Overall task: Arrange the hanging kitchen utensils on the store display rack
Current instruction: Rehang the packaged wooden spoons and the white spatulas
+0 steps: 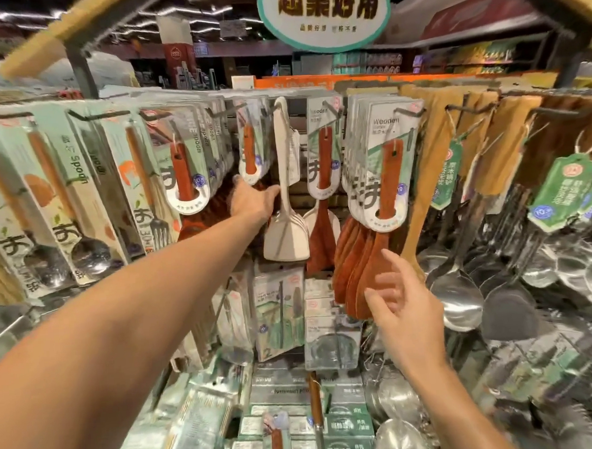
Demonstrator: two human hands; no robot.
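Observation:
A rack of hooks (460, 107) carries carded wooden spoons and spatulas. My left hand (252, 201) reaches up under a carded red-brown utensil (249, 151), fingers curled around the dark utensil heads behind it, thumb touching the handle of a white spatula (284, 204). What it grips is partly hidden. My right hand (403, 299) is lower and to the right, fingers spread, just touching the heads of a bunch of red-brown wooden spatulas (361, 255) hanging under their "Wooden" cards (387, 157).
Carded spoons and forks (77, 201) hang at left. Light wooden spatulas (432, 169) and steel ladles (459, 298) hang at right. Boxed goods (331, 339) fill the shelf below. A shop sign (326, 13) hangs overhead.

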